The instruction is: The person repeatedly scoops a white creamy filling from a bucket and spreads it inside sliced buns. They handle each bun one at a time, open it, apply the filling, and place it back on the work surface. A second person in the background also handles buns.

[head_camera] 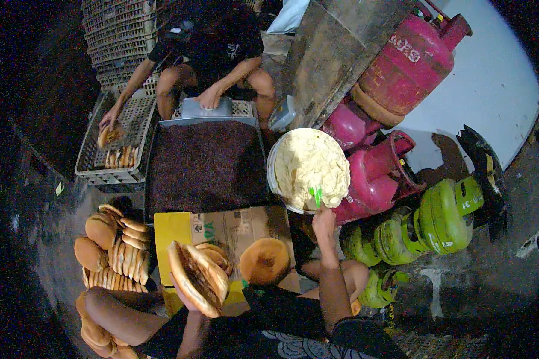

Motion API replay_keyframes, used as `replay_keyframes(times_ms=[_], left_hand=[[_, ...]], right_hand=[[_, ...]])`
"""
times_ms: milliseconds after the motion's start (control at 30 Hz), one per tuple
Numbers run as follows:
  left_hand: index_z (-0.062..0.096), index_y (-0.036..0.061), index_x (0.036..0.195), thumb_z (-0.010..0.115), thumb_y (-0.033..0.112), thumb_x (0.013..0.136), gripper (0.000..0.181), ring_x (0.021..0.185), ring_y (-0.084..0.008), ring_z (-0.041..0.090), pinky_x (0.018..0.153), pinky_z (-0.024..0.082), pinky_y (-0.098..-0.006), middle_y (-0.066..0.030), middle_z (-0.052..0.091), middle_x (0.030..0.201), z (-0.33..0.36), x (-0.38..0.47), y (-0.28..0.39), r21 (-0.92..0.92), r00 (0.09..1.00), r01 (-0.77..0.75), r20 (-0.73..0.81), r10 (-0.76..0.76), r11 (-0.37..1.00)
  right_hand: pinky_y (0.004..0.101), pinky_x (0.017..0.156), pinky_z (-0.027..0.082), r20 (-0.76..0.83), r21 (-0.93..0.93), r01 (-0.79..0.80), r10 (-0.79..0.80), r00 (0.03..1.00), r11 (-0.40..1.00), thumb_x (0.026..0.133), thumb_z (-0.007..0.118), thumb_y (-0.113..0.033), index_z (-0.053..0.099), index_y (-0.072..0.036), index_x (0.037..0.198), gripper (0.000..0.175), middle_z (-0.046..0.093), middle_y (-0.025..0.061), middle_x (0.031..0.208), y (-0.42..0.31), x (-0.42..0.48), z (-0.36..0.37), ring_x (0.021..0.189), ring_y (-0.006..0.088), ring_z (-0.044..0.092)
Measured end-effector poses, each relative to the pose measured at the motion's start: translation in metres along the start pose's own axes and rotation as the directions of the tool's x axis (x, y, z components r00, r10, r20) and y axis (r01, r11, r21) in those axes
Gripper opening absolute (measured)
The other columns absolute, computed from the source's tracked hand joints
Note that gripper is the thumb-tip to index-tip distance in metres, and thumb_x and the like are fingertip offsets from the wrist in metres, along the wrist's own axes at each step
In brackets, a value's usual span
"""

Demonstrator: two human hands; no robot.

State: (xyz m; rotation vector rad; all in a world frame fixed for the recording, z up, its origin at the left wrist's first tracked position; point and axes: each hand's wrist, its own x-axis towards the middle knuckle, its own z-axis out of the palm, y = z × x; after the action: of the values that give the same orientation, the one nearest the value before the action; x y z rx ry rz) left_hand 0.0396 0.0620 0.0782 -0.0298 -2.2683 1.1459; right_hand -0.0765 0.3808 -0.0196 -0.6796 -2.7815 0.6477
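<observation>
My left hand [185, 291] holds a split bread bun [198, 279] from below, its cut side open upward with brown filling or crumb inside. My right hand [325, 221] grips a green-handled spreading tool [316, 195], whose end is in a round white tub of pale yellow cream [311, 166]. On the cardboard [227, 226] before me lie a round brown bun [265, 261] and more buns [218, 256] behind the held one. A large tray of dark brown granules [206, 166], perhaps chocolate sprinkles, is beyond the cardboard.
Stacked buns [128, 258] stand at the left. Across the tray, a co-worker [211, 58] holds a bun over a plastic crate [141, 172] and touches a metal container [233, 107]. Pink gas cylinders [373, 179] and green ones [444, 220] stand at the right.
</observation>
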Motion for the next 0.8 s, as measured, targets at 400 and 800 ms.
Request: replay_keyframes(times_ms=[400,800], left_hand=[[0.032,-0.0070,0.125,0.052,0.019,0.084,0.053,0.108,-0.0268,0.048,0.092,0.044,-0.0352,-0.0184,0.043,0.122,0.038,-0.023,-0.011,0.411,0.676,-0.242,0.722,0.151,-0.879],[0.030,0.0101,0.135,0.026,0.061,0.086,0.070,0.120,-0.0287,0.040,0.102,0.030,-0.0434,-0.0104,0.039,0.132,0.077,0.020,-0.006,0.485,0.725,-0.377,0.684,0.074,-0.790]], right_hand=[[0.0191,0.033,0.024,0.401,0.888,-0.420,0.132,0.907,0.187,0.089,0.048,-0.012,0.042,-0.005,0.127,0.039,0.044,0.0002,0.063,-0.019,-0.035,-0.012,0.042,0.0056,0.033],[0.0218,0.045,0.037,0.220,0.816,0.161,-0.556,0.801,0.555,0.087,0.051,-0.015,0.053,0.002,0.117,0.034,0.052,0.0013,0.061,-0.186,-0.184,-0.083,0.050,0.0073,0.046]])
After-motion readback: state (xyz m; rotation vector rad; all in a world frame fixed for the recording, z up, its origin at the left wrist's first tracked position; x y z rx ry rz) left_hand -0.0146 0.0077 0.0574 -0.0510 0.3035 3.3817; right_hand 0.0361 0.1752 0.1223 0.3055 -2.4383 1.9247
